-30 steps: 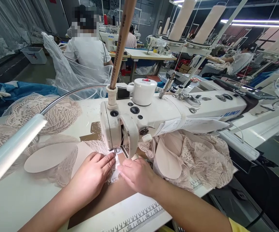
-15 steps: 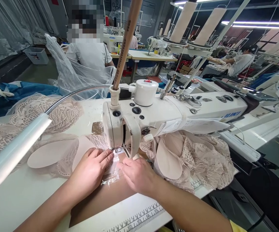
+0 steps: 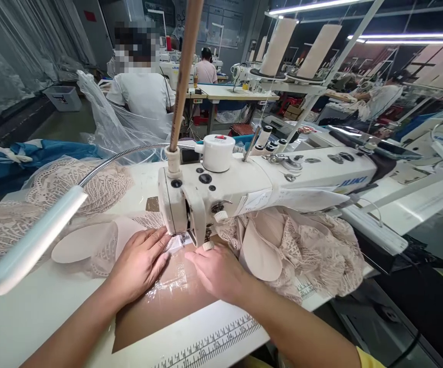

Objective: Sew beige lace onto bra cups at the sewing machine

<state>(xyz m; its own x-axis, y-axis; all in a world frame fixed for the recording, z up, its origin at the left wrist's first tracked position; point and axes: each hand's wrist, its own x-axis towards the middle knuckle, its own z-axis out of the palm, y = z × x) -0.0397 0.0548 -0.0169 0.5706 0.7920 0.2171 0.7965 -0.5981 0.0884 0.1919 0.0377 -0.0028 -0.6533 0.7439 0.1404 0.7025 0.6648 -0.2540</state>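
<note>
My left hand (image 3: 140,260) lies flat, fingers stretched toward the presser foot (image 3: 183,239) of the white sewing machine (image 3: 240,179). Under and beyond its fingers is beige lace fabric (image 3: 150,220), joined to smooth beige bra cups (image 3: 83,243) on the left. On the needle's other side, my right hand (image 3: 219,271) is closed, its fingertips curled down close to the foot; whatever they pinch is hidden. Both hands rest by a brown sheet (image 3: 160,317) with clear tape (image 3: 171,281) on the machine bed. More beige lace bra pieces (image 3: 306,250) are bunched behind my right hand.
A lamp (image 3: 37,240) on a bendable metal neck reaches over the table's left side. A brown pole (image 3: 185,76) rises from the machine head. Printed rulers (image 3: 214,345) run along the front edge. Thread cones (image 3: 279,48) stand behind; a person in white (image 3: 140,94) sits ahead.
The view has shifted slightly, so the machine appears further left. My left hand has drawn back a little from the needle area, uncovering more tape. My right hand stays beside the foot.
</note>
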